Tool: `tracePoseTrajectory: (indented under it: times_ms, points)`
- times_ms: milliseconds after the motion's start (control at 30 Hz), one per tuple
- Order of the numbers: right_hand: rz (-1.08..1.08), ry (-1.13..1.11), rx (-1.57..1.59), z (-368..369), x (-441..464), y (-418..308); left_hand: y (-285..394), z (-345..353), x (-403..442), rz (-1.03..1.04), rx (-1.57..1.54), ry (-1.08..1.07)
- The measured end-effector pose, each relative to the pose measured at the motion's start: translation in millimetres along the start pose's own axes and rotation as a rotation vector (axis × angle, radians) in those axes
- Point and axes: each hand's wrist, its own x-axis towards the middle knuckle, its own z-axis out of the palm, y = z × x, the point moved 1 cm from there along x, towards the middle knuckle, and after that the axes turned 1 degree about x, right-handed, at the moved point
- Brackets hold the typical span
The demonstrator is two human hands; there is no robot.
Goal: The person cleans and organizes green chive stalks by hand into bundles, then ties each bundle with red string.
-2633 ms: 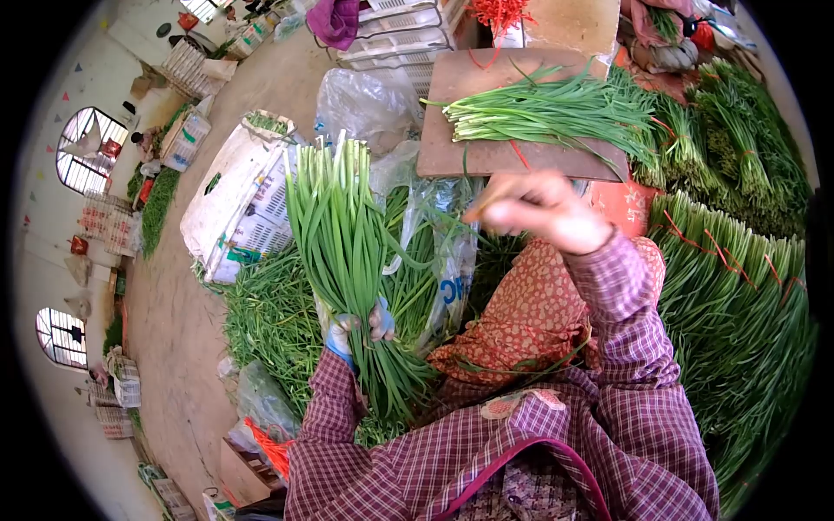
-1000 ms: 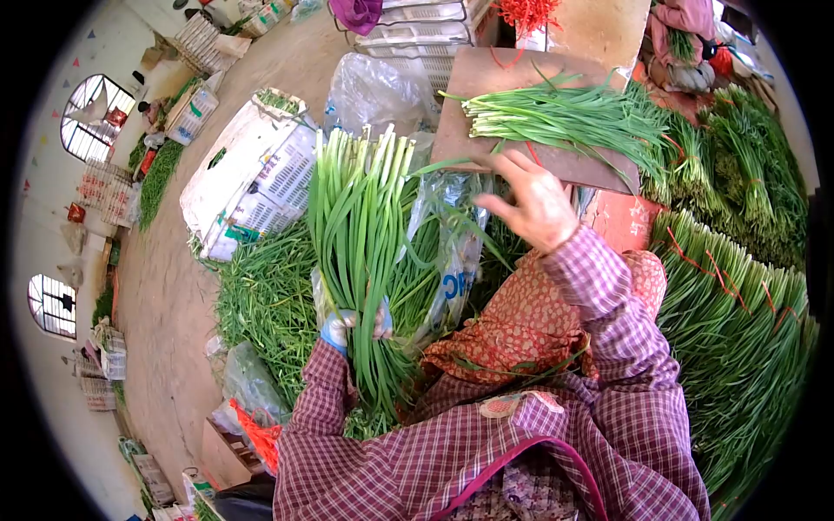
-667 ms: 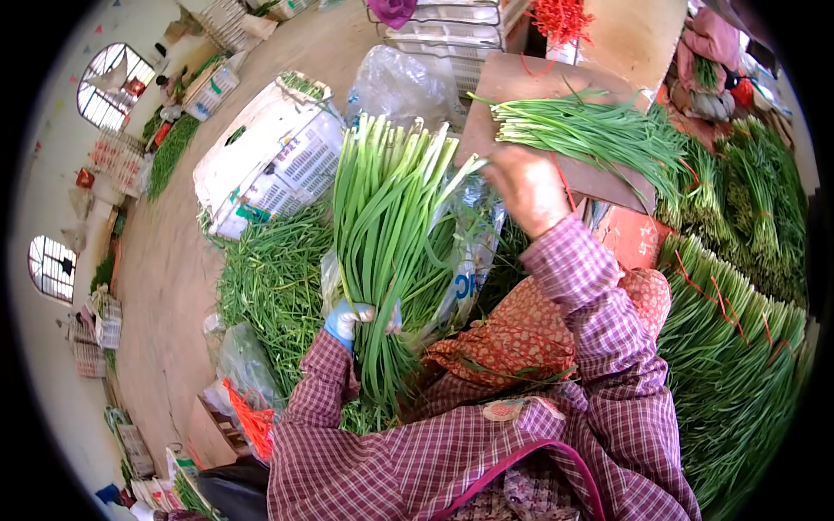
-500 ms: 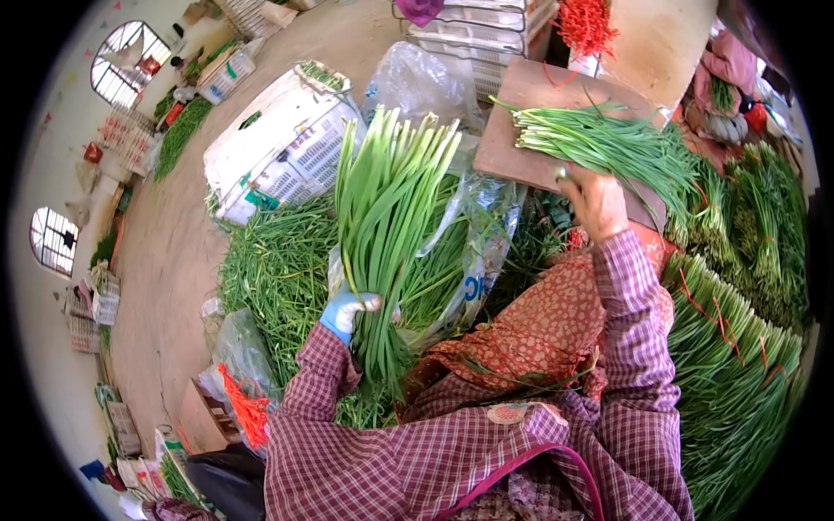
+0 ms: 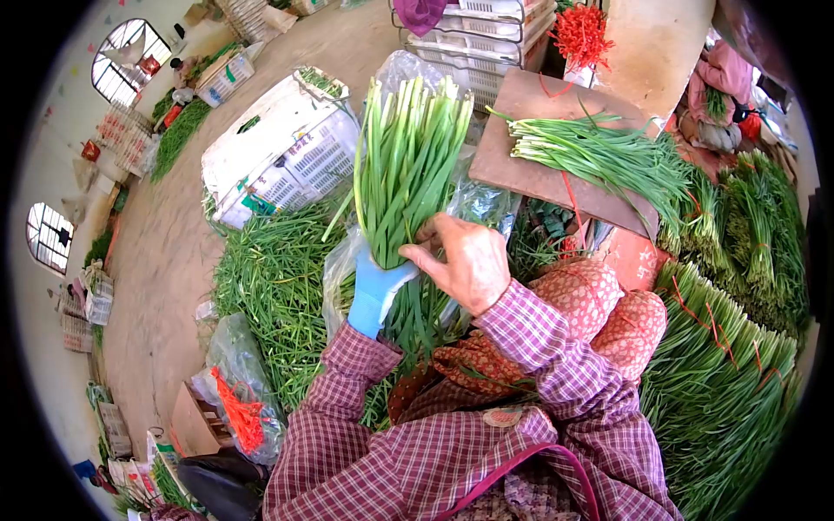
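My left hand (image 5: pixel 376 288), in a blue and white glove, is closed around the lower part of a bunch of garlic chives (image 5: pixel 410 161), held upright with the pale stem ends at the top. Bare, my right hand (image 5: pixel 473 262) is at the bunch's right side, just above the glove. Its thumb and forefinger pinch at the leaves; exactly what lies between the fingertips is hidden. Below both hands is a loose heap of chives (image 5: pixel 274 300), partly in clear plastic. To the right, a second bunch of chives (image 5: pixel 591 148) lies across a brown board (image 5: pixel 526 97).
Tied chive bundles (image 5: pixel 721 382) are stacked at my right. A white crate (image 5: pixel 287 143) stands front left, and stacked crates (image 5: pixel 473 52) stand behind. Red ties (image 5: pixel 582 36) hang beyond the board; more red ties (image 5: pixel 239 412) lie at lower left. Another person (image 5: pixel 725 74) sits far right.
My right hand has moved left from the board's near edge to the bunch in my left hand. The bunch has risen slightly and shifted right.
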Motion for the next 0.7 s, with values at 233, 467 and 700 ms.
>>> tracePoseTrajectory:
  times_ms: [233,467,700]
  points:
    - [0.274,-0.588,0.834,-18.3,-5.7,4.0,-21.9,-5.7,12.9,-0.074,-0.008,0.009]
    - [0.117,-0.856,1.149,-91.8,-12.7,-9.9,-36.7,-13.9,13.8,0.007,0.247,0.095]
    - [-0.015,-0.151,-0.346,-77.1,-12.1,39.3,-32.3,-14.4,13.4,0.173,0.455,0.102]
